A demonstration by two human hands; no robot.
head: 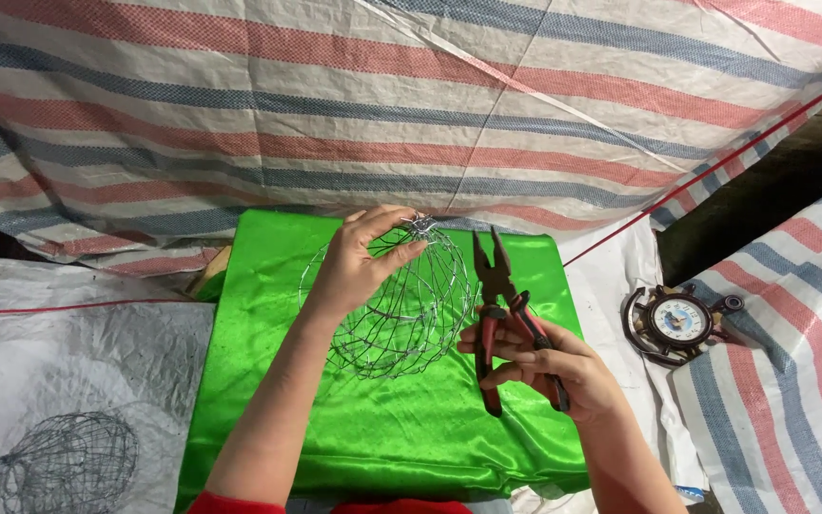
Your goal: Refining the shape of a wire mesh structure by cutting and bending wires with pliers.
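While kneeling or seated over the work, viewed from above:
Left hand [359, 266]: clasped over top of wire basket [394, 305], fingers curled through the mesh near the twisted knot at its crown; gripped so, it seemed, to steady the frame and keep it from rolling.
Wire basket: rounded, open lattice of thin silver wire; rested on green satin cloth [268, 381], tilted a little toward the right hand.
Right hand [549, 366]: closed around red-handled pliers [506, 314], fingers wrapped on both grips; nose pointed up and away, just beside the basket's right flank, not biting any wire.
Pliers' jaws: appeared shut or nearly so; held ready, close to the joints.
Green satin cloth: draped over a low block, probably as a bright, smooth bench.
Second wire basket [68, 466]: lay apart at lower left on grey sheet [68, 333].
Small round clock [679, 324]: set on the ground at right, dial facing up.
Striped tarpaulin [411, 105]: hung behind as backdrop.
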